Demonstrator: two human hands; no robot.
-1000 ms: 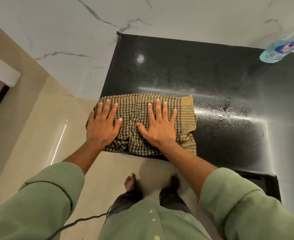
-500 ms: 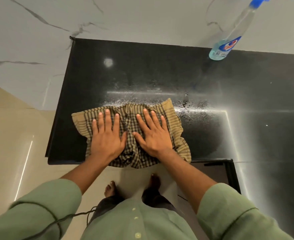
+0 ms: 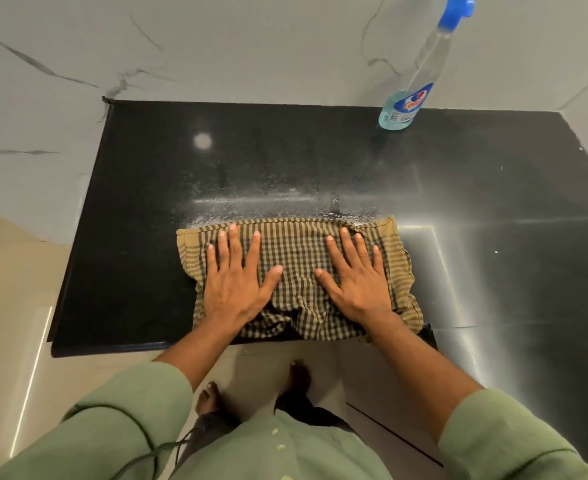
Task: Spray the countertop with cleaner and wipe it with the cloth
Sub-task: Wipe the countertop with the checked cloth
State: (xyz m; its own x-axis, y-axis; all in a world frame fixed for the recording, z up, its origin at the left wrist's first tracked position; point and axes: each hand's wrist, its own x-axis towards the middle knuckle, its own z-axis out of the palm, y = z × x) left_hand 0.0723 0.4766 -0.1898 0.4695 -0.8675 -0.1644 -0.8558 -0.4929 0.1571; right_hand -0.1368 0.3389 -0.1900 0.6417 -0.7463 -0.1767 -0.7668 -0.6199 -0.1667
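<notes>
Floor (image 3: pixel 11 306), beige and glossy, lies at my far left, with a thin streak of light running down it; above it a white marble wall (image 3: pixel 216 46) with grey veins rises behind everything; next comes the black desk (image 3: pixel 129 237), its left edge and near edge both in view, a round glare spot near its back and a band of pale spray droplets (image 3: pixel 268 202) across its middle, just beyond the cloth; my left hand (image 3: pixel 235 277) lies flat on the left half of the checked cloth (image 3: pixel 297 271), its fingers (image 3: pixel 235 244) straight and spread, thumb splayed out toward the middle, palm pressing down; the cloth itself sits on the near part of the desk, tan and dark in small checks, smooth at its far edge, bunched into folds between my wrists, its near hem hanging a little over the desk's front edge; my right hand (image 3: pixel 360 284) lies flat on the right half, fingers straight and fanned apart, thumb pointing toward the left hand; neither hand pinches the fabric; below, my green sleeves (image 3: pixel 112 427) and bare feet (image 3: pixel 212 396) show; far to the right and at the back of the desk, well apart from the cloth, the spray bottle (image 3: pixel 410 95) stands by the wall, clear with pale blue liquid low inside, a blue trigger head on top.
</notes>
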